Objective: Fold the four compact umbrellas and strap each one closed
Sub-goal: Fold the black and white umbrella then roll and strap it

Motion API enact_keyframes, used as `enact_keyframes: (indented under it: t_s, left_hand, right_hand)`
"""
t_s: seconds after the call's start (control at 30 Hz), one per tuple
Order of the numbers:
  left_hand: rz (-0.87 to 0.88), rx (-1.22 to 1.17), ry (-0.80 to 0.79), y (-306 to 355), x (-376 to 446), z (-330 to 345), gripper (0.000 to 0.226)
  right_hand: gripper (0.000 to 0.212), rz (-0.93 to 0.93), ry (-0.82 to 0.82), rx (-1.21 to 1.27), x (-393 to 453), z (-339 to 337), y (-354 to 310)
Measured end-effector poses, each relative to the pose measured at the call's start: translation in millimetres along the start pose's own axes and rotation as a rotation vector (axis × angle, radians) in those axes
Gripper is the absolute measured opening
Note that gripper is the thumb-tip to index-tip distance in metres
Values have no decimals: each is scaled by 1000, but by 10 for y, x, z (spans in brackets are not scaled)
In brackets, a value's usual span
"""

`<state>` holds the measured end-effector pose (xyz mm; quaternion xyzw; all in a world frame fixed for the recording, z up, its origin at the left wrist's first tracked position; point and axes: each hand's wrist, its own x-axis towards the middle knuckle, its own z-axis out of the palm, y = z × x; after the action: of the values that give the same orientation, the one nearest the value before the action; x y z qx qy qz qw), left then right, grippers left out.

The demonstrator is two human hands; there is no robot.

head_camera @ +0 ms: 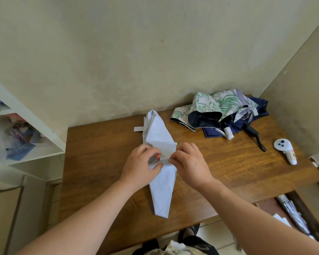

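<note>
Lying lengthwise across the middle of the wooden surface [103,162]: the pale lilac umbrella [161,192], its strap [138,129] sticking out leftward near the far tip. Pinching its fabric at mid-length with curled fingers: left hand [139,167] and right hand [189,163], close together. Resting heaped at the far right corner: the green-patterned umbrella [217,105] and the navy umbrella [256,109]. Sitting nearby: a white controller [284,150].

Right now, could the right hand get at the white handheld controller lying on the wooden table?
Probably yes. The white handheld controller lies alone on bare wooden table to the right hand's side, with nothing between them. But that hand is pinching the pale blue folded umbrella and must let go first.
</note>
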<state>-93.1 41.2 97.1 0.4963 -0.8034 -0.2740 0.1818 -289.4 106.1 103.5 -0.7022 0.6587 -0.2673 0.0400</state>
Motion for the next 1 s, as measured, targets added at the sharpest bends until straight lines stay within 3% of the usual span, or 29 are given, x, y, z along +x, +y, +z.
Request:
enact_keyframes:
  t_s: [0.17, 0.27, 0.53, 0.67, 0.8, 0.93, 1.0]
  left_hand:
    - [-67, -120, -8, 34, -42, 49, 24]
    - [-114, -175, -49, 35, -39, 65, 35]
    - [-91, -63, -118, 126, -38, 94, 52]
    - [-191, -262, -40, 174, -41, 112, 42]
    - [-225, -313, -18, 137, -76, 102, 38]
    - [-220, -320, -61, 145, -122, 84, 57]
    - [-219, -317, -64, 157, -133, 92, 63]
  right_hand:
    - [9, 87, 16, 35, -25, 31, -4]
    - [9, 90, 16, 32, -30, 38, -12]
    - [8, 78, 42, 23, -21, 60, -31]
    - [6, 105, 62, -9, -50, 74, 43]
    - [17, 105, 66, -41, -96, 67, 75]
    - [46, 91, -14, -48, -100, 60, -34]
    - [39, 81, -30, -66, -88, 94, -67]
